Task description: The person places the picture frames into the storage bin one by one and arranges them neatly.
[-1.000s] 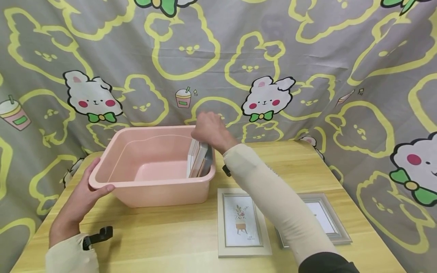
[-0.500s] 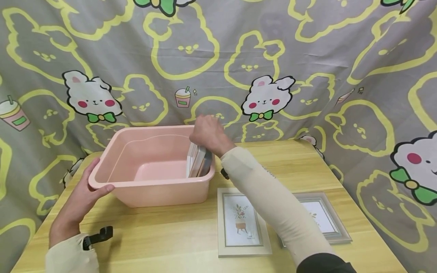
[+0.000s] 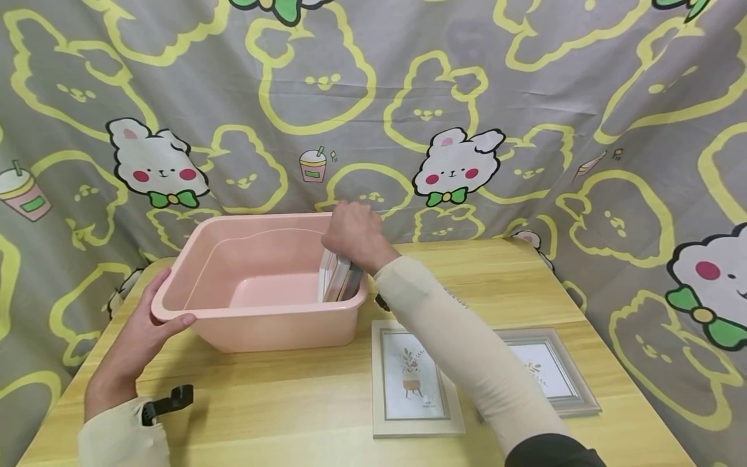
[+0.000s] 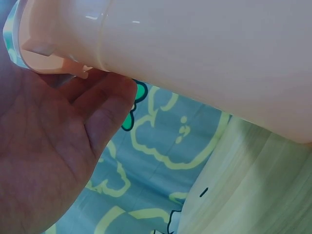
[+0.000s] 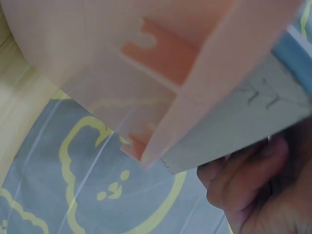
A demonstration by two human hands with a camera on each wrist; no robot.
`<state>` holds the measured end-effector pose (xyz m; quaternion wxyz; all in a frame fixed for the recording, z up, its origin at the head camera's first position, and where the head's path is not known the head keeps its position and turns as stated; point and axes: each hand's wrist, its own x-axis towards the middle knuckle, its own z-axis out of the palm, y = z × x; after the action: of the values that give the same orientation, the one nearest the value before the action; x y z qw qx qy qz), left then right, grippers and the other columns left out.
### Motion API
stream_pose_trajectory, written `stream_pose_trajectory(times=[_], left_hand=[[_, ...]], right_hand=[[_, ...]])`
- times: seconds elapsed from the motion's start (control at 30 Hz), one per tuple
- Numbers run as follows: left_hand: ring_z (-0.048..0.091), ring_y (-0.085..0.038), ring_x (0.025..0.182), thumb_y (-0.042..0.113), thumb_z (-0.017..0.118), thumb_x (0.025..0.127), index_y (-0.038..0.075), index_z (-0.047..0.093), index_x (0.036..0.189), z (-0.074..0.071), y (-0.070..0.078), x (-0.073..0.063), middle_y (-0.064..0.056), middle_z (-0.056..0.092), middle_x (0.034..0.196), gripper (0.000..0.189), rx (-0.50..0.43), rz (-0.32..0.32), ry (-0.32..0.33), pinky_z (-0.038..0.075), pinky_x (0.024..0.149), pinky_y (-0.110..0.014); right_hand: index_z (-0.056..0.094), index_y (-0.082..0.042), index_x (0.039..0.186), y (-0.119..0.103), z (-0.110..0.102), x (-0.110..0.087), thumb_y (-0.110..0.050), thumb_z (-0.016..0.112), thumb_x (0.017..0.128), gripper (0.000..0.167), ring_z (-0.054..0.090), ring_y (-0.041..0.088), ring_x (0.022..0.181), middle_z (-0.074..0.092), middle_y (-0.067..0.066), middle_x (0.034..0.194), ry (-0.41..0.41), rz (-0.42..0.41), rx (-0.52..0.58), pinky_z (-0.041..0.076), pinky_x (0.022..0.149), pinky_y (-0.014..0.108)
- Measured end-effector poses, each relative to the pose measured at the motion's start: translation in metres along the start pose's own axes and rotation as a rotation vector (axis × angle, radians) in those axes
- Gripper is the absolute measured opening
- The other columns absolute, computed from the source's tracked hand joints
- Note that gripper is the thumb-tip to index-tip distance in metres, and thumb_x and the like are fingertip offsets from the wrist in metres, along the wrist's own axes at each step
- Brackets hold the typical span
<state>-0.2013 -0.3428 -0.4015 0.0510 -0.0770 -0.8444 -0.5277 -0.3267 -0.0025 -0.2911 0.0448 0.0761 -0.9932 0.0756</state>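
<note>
A pink plastic basin (image 3: pixel 274 332) stands on the wooden table. My left hand (image 3: pixel 135 337) grips its left front corner, thumb over the rim and fingers along the outside. Inside, against the right wall, a few picture frames (image 3: pixel 336 279) stand on edge, side by side. From above, my right hand (image 3: pixel 354 235) holds the top of these frames at the basin's right rim; how many it grips is hidden. In the right wrist view, curled fingers (image 5: pixel 243 178) lie under the edge of a frame with a plain greyish back (image 5: pixel 229 122), which rises past the rim.
Right of the basin, a cream picture frame (image 3: pixel 385 428) with a potted-plant print lies face up. A silvery frame (image 3: pixel 574 383) lies farther right, partly covered by the right sleeve (image 3: pixel 461 344). A patterned curtain (image 3: pixel 362 84) hangs right behind the table (image 3: pixel 268 408).
My right hand has shifted slightly left and down with the frames' tops. The left hand and the basin keep their place.
</note>
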Motion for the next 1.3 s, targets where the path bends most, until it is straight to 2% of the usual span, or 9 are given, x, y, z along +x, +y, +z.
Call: stream_pose_trajectory(times=[0.1, 0.3, 0.47, 0.8, 1.3], left_hand=[[0.043, 0.004, 0.113, 0.006, 0.061, 0.092, 0.03, 0.006, 0.156, 0.0, 0.0, 0.0, 0.0, 0.031, 0.146, 0.088, -0.012, 0.002, 0.0, 0.038, 0.081, -0.006], [0.044, 0.004, 0.113, 0.006, 0.061, 0.092, 0.03, 0.006, 0.156, 0.001, 0.0, -0.001, -0.001, 0.03, 0.146, 0.088, -0.011, -0.001, -0.004, 0.038, 0.081, -0.006], [0.044, 0.004, 0.113, 0.007, 0.061, 0.092, 0.03, 0.006, 0.156, 0.0, 0.0, 0.0, -0.001, 0.03, 0.146, 0.088, -0.007, -0.003, -0.009, 0.039, 0.081, -0.006], [0.043, 0.003, 0.114, 0.007, 0.061, 0.092, 0.029, 0.005, 0.156, 0.0, 0.002, 0.001, -0.002, 0.028, 0.148, 0.088, 0.013, 0.003, -0.002, 0.038, 0.082, -0.006], [0.044, 0.003, 0.113, 0.004, 0.061, 0.091, 0.027, 0.006, 0.156, 0.001, 0.0, 0.002, -0.001, 0.029, 0.147, 0.088, -0.023, 0.014, 0.0, 0.037, 0.082, -0.006]], right_hand=[[0.054, -0.012, 0.096, -0.002, 0.002, -0.001, -0.034, 0.058, 0.078, 0.028, 0.061, 0.023, 0.084, 0.058, 0.007, 0.089, 0.001, 0.013, -0.022, 0.052, 0.072, 0.038], [0.056, -0.011, 0.096, -0.003, 0.006, -0.003, -0.032, 0.056, 0.079, 0.026, 0.061, 0.023, 0.084, 0.056, 0.007, 0.09, 0.025, 0.017, -0.04, 0.052, 0.071, 0.038], [0.058, -0.009, 0.097, -0.005, 0.009, -0.002, -0.034, 0.055, 0.08, 0.03, 0.062, 0.025, 0.086, 0.054, 0.009, 0.095, 0.036, 0.016, -0.063, 0.053, 0.072, 0.039], [0.061, -0.008, 0.099, -0.007, 0.016, -0.002, -0.034, 0.054, 0.081, 0.033, 0.06, 0.024, 0.078, 0.049, 0.008, 0.094, 0.044, 0.025, -0.093, 0.053, 0.064, 0.038], [0.061, -0.007, 0.097, -0.007, 0.012, -0.006, -0.035, 0.056, 0.08, 0.033, 0.058, 0.024, 0.077, 0.047, 0.008, 0.096, -0.004, 0.018, -0.08, 0.052, 0.068, 0.039]])
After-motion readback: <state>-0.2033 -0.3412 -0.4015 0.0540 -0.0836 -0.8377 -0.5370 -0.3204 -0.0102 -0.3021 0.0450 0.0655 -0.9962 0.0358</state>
